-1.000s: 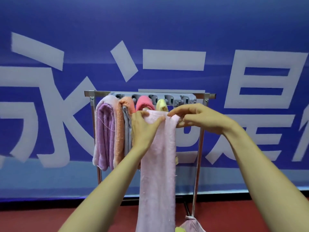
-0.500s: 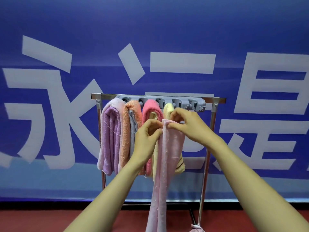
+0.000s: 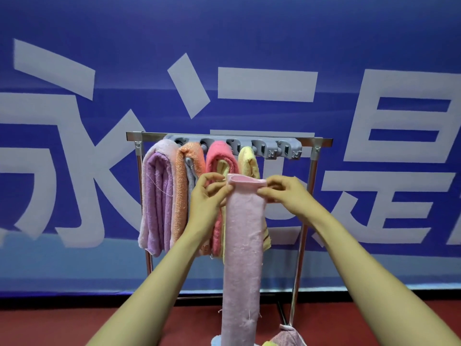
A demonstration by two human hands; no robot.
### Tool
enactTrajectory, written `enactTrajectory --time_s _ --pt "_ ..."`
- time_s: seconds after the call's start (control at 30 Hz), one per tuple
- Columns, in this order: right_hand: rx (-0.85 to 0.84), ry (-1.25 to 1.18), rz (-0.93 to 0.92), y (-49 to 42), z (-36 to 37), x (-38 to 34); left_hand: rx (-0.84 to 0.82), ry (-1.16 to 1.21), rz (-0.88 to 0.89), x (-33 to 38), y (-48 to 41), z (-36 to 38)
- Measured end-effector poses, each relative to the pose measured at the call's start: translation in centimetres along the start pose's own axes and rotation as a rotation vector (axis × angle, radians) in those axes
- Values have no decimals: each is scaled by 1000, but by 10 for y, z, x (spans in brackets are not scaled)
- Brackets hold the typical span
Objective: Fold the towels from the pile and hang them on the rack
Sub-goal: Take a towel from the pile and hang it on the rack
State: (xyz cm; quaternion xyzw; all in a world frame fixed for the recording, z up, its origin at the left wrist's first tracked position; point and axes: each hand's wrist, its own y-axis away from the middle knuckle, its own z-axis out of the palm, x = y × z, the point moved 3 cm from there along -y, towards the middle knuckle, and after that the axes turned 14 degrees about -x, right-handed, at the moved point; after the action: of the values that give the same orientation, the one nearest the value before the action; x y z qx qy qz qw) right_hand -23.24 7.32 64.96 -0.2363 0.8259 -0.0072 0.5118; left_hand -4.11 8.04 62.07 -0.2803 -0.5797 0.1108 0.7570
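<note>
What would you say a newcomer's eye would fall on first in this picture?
First comes the long pale pink towel hanging down the middle, its folded top edge pinched by the left hand and the right hand. Just behind it, a metal rack carries a lilac towel, an orange towel, a coral towel and a yellow towel, left to right. A blue banner with huge white characters fills the background.

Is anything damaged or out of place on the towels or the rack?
The pink towel, pinched at its top by the left hand and the right hand, looks frayed: loose threads stick out along its right edge and near its lower end. A thin thread also crosses the purple towel.
</note>
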Motion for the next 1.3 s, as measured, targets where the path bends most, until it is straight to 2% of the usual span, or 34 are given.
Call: enactTrajectory --time_s 0.07,0.13,0.27,0.4,0.67,0.8,0.87,0.97,1.2,1.3 --pt "18 -128 -8 4 -5 8 -2 -46 -15 -3 0 -3" --pt "-4 -138 -34 4 -5 8 -8 -70 -26 -7 0 -3" --pt "-206 -7 3 3 4 1 -78 -168 32 -7 5 3" --pt "-203 90 -52 -3 3 -9 -69 -247 82 -15 17 5" --pt "-173 79 -120 -9 -1 -14 -240 -338 -246 -91 49 -18" --pt "-156 90 -148 -13 -1 -21 -254 -196 -401 -113 55 -19" --pt "-138 102 -159 -16 -1 -26 -220 -105 -451 -119 55 -20" --pt "-82 154 -142 -21 -5 -28 -219 -126 -488 -124 54 -21" --pt "162 204 -65 -35 -24 -16 -311 -138 -640 -139 59 -28" --pt "274 287 -10 -36 -35 -9 -183 -100 -564 -124 54 -30"
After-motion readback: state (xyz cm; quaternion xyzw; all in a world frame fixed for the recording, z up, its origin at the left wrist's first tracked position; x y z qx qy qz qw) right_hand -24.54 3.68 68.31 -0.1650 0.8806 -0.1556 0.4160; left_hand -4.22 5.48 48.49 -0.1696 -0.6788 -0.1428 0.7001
